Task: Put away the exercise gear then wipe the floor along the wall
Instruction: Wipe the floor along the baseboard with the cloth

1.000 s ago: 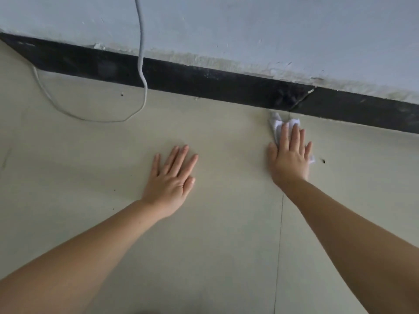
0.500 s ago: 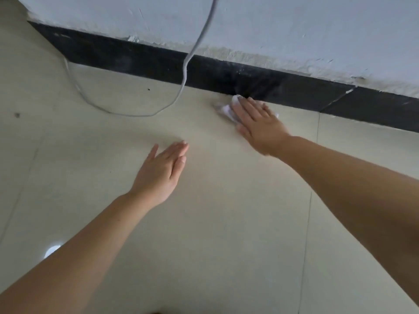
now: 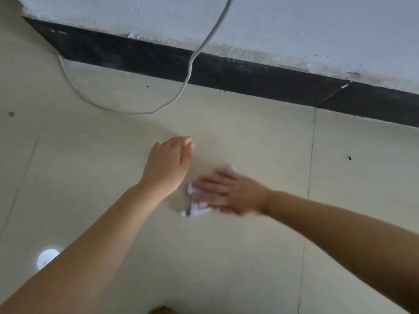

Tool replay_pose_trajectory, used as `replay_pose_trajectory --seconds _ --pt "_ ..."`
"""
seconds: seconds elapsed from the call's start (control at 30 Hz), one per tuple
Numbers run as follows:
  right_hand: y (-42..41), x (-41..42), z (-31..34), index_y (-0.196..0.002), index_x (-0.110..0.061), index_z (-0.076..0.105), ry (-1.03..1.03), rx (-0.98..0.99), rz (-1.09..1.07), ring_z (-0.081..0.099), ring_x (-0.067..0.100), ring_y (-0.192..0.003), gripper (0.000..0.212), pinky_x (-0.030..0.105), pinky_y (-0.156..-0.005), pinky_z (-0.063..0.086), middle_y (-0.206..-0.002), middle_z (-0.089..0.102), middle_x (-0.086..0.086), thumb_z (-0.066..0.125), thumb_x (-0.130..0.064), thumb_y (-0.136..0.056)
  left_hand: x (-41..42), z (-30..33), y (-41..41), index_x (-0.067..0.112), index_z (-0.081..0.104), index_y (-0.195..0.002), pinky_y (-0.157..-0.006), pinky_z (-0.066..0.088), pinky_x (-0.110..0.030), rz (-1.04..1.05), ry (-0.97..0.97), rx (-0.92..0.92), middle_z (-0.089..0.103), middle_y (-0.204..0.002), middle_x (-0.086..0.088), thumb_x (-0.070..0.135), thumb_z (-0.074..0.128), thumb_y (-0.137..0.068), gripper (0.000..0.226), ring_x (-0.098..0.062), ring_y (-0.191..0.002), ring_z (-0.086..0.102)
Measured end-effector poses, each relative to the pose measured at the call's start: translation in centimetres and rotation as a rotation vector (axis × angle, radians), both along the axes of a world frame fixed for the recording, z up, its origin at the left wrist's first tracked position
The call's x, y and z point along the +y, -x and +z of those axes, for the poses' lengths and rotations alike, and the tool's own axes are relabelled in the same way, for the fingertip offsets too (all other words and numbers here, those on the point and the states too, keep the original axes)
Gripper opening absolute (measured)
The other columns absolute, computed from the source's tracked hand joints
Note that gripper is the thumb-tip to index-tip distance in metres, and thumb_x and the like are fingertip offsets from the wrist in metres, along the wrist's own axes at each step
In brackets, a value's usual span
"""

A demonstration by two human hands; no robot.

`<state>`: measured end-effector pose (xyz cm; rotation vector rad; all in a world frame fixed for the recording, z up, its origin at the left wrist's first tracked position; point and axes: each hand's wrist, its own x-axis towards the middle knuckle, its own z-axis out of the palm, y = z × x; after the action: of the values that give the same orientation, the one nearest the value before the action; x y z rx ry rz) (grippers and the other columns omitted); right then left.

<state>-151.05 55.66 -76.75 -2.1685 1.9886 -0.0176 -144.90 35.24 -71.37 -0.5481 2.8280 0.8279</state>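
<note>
My right hand (image 3: 229, 191) lies flat with straight fingers on a crumpled white tissue (image 3: 195, 205), pressing it onto the pale tiled floor (image 3: 249, 257); the hand is motion-blurred. The tissue sticks out at the fingertips and a corner shows beyond the hand. Just to the left my left hand (image 3: 169, 164) rests on the floor, fingers together and pointing toward the wall, holding nothing. The black skirting (image 3: 249, 78) runs along the foot of the white wall (image 3: 294, 30) well above both hands.
A white cable (image 3: 188, 71) hangs down the wall and loops over the floor at upper left. Small dark specks (image 3: 349, 158) dot the tiles. A bright light reflection (image 3: 46, 258) sits at lower left. Tile joints run toward the wall on the right.
My right hand has swept the tissue from the skirting back toward me and leftward, ending beside my left hand. The left hand shifted slightly and its fingers closed together.
</note>
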Motion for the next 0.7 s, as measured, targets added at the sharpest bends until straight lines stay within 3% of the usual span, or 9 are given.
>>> replay_pose_trajectory --seconds 0.1,0.17,0.27,0.4,0.47,0.5,0.57,0.63,0.7 --pt "10.1 -1.4 2.1 -0.152 -0.025 0.007 -0.146 -0.014 -0.728 0.003 0.023 -0.148 0.064 0.046 -0.119 0.007 -0.161 0.002 0.003 0.001 -0.052 -0.095 0.6 0.3 0.4 0.009 0.053 -0.131 -0.11 0.033 -0.045 0.076 -0.033 0.035 0.054 -0.136 -0.01 0.04 0.025 -0.095 0.056 -0.025 -0.128 0.048" --pt "9.7 -2.1 2.4 -0.153 -0.025 0.008 -0.145 -0.061 -0.988 0.003 0.028 -0.148 0.06 0.05 -0.119 0.008 -0.161 0.001 0.006 0.007 -0.048 -0.097 1.5 0.5 0.8 0.007 0.049 -0.134 -0.114 0.028 -0.04 0.027 -0.036 0.025 0.048 -0.141 -0.011 0.038 0.026 -0.095 0.056 -0.025 -0.134 0.041" --pt "-0.1 -0.8 1.2 -0.144 -0.02 0.037 0.006 0.014 -0.762 0.035 0.037 -0.137 0.057 0.058 -0.108 0.032 -0.151 0.036 0.013 0.025 -0.044 -0.093 3.1 0.4 1.1 0.003 0.05 -0.134 -0.113 0.03 -0.043 -0.071 -0.034 0.084 0.047 -0.141 -0.018 0.042 0.023 -0.093 0.063 -0.031 -0.134 0.041" --pt "-15.7 6.4 2.1 -0.144 -0.032 0.036 -0.146 -0.13 -0.182 0.02 0.024 -0.146 0.051 0.047 -0.119 0.01 -0.156 0.028 -0.002 0.028 -0.048 -0.096 6.2 -0.3 1.3 0.015 0.034 -0.146 -0.119 0.014 -0.043 -0.151 -0.018 -0.017 0.025 -0.156 -0.008 0.038 0.028 -0.1 0.051 -0.021 -0.145 0.021" --pt "-15.6 9.7 2.0 -0.144 -0.034 0.037 -0.148 -0.113 -0.089 0.02 0.019 -0.146 0.048 0.043 -0.12 0.007 -0.155 0.028 -0.007 0.031 -0.047 -0.097 7.8 -1.0 0.9 0.019 0.027 -0.149 -0.119 0.007 -0.041 -0.233 0.01 -0.06 0.017 -0.159 -0.003 0.04 0.024 -0.101 0.053 -0.017 -0.147 0.012" --pt "-13.9 11.1 1.7 -0.144 -0.034 0.036 -0.125 -0.082 -0.173 0.023 0.019 -0.144 0.047 0.041 -0.119 0.01 -0.155 0.03 -0.006 0.031 -0.046 -0.099 8.4 -1.3 0.6 0.019 0.027 -0.149 -0.118 0.007 -0.043 -0.273 0.028 -0.072 0.017 -0.158 -0.004 0.044 0.02 -0.098 0.057 -0.017 -0.147 0.013" --pt "-8.8 14.0 1.4 -0.147 -0.028 0.029 -0.031 -0.035 -0.631 0.025 0.021 -0.143 0.05 0.04 -0.116 0.012 -0.155 0.026 -0.002 0.02 -0.045 -0.102 9.1 -2.1 0.2 0.016 0.036 -0.145 -0.115 0.013 -0.051 -0.325 0.089 -0.07 0.025 -0.156 -0.009 0.048 0.015 -0.092 0.065 -0.022 -0.145 0.021" --pt "-3.1 17.5 1.8 -0.151 -0.03 0.011 -0.037 -0.052 -1.283 0.012 0.021 -0.147 0.053 0.039 -0.117 0.004 -0.159 0.009 -0.001 0.012 -0.045 -0.1 9.3 -2.7 -0.2 0.013 0.044 -0.14 -0.111 0.019 -0.057 -0.365 0.16 -0.077 0.032 -0.152 -0.014 0.047 0.017 -0.09 0.067 -0.028 -0.142 0.029" --pt "0.0 19.0 2.7 -0.152 -0.031 0.003 -0.078 -0.177 -1.817 -0.002 0.022 -0.148 0.054 0.044 -0.12 0.0 -0.161 -0.004 0.001 0.016 -0.041 -0.101 9.1 -3.0 -0.4 0.014 0.042 -0.142 -0.112 0.018 -0.057 -0.39 0.199 -0.094 0.028 -0.154 -0.014 0.047 0.017 -0.09 0.067 -0.029 -0.143 0.026"
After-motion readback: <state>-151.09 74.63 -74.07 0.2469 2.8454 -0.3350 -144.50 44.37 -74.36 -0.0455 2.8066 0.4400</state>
